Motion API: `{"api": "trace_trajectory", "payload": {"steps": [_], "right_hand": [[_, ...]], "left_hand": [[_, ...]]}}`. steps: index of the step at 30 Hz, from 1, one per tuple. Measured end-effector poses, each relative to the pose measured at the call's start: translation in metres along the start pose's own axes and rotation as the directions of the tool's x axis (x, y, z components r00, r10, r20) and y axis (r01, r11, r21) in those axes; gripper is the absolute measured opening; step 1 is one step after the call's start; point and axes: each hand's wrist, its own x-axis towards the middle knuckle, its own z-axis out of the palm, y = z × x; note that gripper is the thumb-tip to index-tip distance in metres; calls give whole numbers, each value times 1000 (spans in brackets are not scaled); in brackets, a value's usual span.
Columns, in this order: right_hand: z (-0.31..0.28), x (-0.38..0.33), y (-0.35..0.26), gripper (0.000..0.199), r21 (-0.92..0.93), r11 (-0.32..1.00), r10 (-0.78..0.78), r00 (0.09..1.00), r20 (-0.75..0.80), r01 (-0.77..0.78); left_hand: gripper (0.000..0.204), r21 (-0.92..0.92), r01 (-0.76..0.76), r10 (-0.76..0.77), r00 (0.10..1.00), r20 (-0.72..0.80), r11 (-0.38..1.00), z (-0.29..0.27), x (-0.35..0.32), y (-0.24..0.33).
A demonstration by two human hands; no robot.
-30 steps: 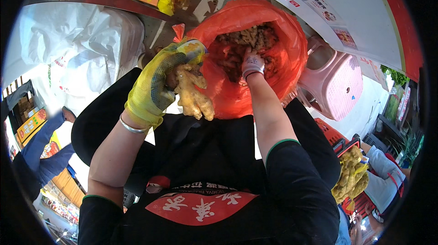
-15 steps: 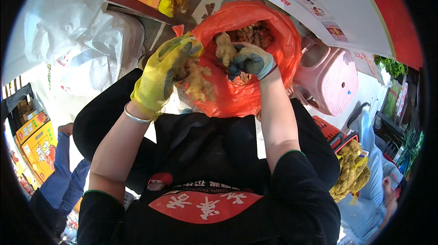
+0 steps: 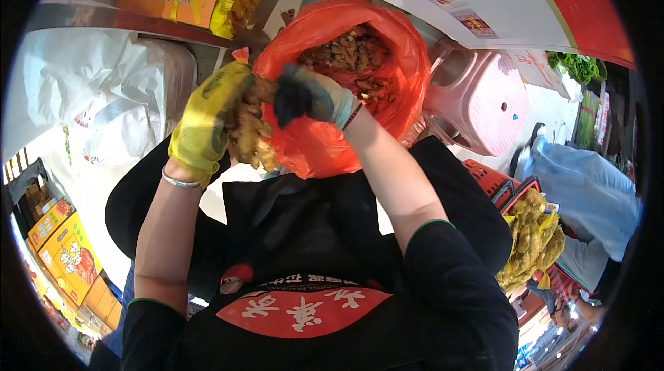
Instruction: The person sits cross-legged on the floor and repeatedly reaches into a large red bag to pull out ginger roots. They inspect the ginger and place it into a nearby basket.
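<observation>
1. The person's left hand (image 3: 213,112), wrapped in yellow netting, is curled around a knobbly clump of ginger (image 3: 250,134); the clump sticks out on the side facing the other hand, its pale ends hanging below the fingers.
2. The right hand (image 3: 315,96), in a white glove with dark fingers, reaches across to the top of that clump. Those fingers are blurred, and I can't tell whether they pinch a piece or only touch.
3. Just beyond both hands, and partly beneath the right one, a red plastic bag (image 3: 408,67) gapes open, with more loose ginger (image 3: 349,51) down inside it.
4. A silver bangle (image 3: 181,182) circles the left wrist, and a thin dark red band (image 3: 353,115) the right.
5. To the right of the right hand stands a pink stool (image 3: 494,105); nearer the person's body on that side, a yellow net bag of ginger (image 3: 531,236) sits beside a red basket (image 3: 487,181).
6. Left of the left hand is a bulky white sack (image 3: 111,98), and farther off past it an orange carton (image 3: 162,1).
</observation>
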Motion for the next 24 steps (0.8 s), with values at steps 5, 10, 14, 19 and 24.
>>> {"api": "trace_trajectory", "payload": {"steps": [5,10,14,19,24], "right_hand": [[-101,-11,43,53,-591,579,-682,64,-728,-562],[-149,-50,14,72,-132,734,-223,-54,-973,-667],[-239,-45,24,64,-11,807,-136,-167,-977,-591],[-259,-50,18,51,-15,754,-106,-98,-990,-657],[-309,-79,42,38,-132,874,-103,88,-991,-467]], "left_hand": [[45,-170,-33,-1,980,-198,985,11,0,3],[47,-182,19,-22,1000,-12,983,-8,1,-19],[48,273,-199,174,978,113,941,-11,0,-25],[48,426,-291,246,956,157,857,-15,0,-25],[47,-103,-37,52,988,146,994,-10,3,-20]]}}
